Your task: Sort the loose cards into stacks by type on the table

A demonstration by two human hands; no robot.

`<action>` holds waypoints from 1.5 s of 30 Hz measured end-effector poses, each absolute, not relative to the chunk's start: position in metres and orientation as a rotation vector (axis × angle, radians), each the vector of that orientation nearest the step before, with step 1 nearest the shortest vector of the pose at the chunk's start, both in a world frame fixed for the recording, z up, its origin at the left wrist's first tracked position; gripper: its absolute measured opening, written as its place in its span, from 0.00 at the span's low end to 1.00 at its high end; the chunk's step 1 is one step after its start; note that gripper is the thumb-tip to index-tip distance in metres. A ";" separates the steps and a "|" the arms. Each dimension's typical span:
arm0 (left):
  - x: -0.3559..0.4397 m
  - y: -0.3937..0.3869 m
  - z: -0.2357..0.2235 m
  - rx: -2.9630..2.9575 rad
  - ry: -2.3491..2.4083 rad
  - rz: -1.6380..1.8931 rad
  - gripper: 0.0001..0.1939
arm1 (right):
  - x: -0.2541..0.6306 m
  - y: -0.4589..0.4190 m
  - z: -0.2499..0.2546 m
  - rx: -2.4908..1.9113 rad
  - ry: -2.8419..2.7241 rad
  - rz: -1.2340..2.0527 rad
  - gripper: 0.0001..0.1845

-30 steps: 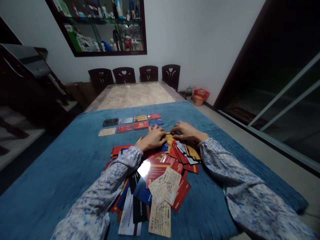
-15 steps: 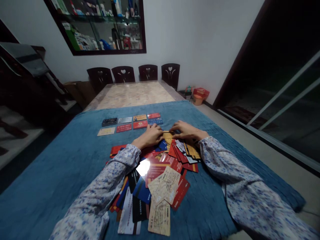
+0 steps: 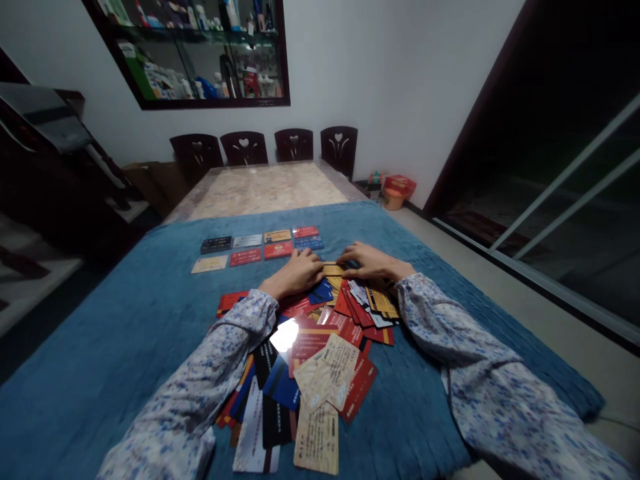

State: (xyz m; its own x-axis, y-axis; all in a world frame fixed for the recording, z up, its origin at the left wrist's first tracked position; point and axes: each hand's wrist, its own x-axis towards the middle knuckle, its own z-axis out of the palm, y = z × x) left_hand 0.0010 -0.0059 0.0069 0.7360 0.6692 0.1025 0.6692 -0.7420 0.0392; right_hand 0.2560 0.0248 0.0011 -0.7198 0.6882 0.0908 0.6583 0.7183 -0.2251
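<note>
Between my two hands lies a yellow card [image 3: 333, 269] with dark stripes, at the far edge of a loose heap of cards. My left hand [image 3: 299, 272] grips its left end with curled fingers. From the other side, my right hand [image 3: 371, 261] closes on the right end. Below my left fingers are blue cards [image 3: 321, 292]. Red, white and yellow-black cards [image 3: 383, 301] fan out under my right wrist. Nearer to me spread beige cards [image 3: 320, 437], black ones [image 3: 277, 421], red ones [image 3: 361, 387] and a white one [image 3: 256, 433].
Two rows of sorted cards lie beyond my left hand, among them a black stack [image 3: 217, 245], a beige card [image 3: 209, 265] and a red card [image 3: 278, 249]. A blue cloth [image 3: 125, 320] covers the near table. Dark chairs [image 3: 243, 147] stand at the far end.
The yellow card between my hands now lies straighter, its stripes running level from one hand to the other. Both hands stay nearly in place; the whole view has shifted slightly.
</note>
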 end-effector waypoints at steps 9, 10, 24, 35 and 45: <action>0.001 -0.007 0.008 -2.908 -1.116 -0.169 0.17 | 0.255 0.022 0.007 -1.075 -2.790 0.235 0.19; 0.001 -0.007 0.008 -2.907 -1.111 -0.175 0.18 | 0.255 0.022 0.007 -1.068 -2.795 0.221 0.18; -0.001 -0.004 0.012 -2.904 -1.134 -0.189 0.16 | 0.255 0.013 0.016 -1.027 -2.754 0.199 0.16; -0.005 0.002 0.006 -2.883 -1.111 -0.269 0.19 | 0.256 0.017 0.012 -1.077 -2.724 0.159 0.18; -0.010 0.011 -0.003 -2.901 -1.140 -0.455 0.20 | 0.256 0.018 0.009 -1.117 -2.671 0.163 0.18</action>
